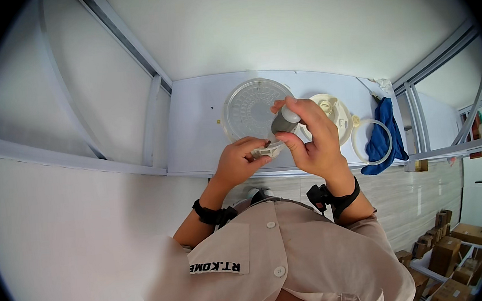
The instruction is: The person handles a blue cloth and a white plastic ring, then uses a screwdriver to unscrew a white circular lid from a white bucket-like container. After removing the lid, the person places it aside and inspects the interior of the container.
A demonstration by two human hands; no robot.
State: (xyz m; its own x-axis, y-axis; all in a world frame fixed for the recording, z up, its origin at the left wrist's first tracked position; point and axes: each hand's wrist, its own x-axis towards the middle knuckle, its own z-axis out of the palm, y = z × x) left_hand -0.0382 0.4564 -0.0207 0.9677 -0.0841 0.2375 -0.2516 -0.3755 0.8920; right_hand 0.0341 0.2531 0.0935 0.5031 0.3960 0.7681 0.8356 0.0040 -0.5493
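Note:
My left hand (240, 161) pinches a small off-white plastic part (270, 150) near the front edge of the white table (193, 148). Gripped in my right hand (318, 139) is a stubby grey cylinder with a pale rounded end (285, 120), like a tool handle. It is tilted, and its lower end points down at the plastic part; whether they touch I cannot tell. Behind my hands lies a round translucent disc with a patterned face (251, 105). A round cream plastic piece (342, 121) sits partly hidden behind my right hand.
To the right, a pale ring with a yellowish tab (389, 140) overlaps a crumpled blue cloth (384, 119), which hangs over the table's front edge. White frame posts (156, 120) stand at both sides, with a pale wall behind. Cardboard boxes (444, 254) are stacked at the lower right.

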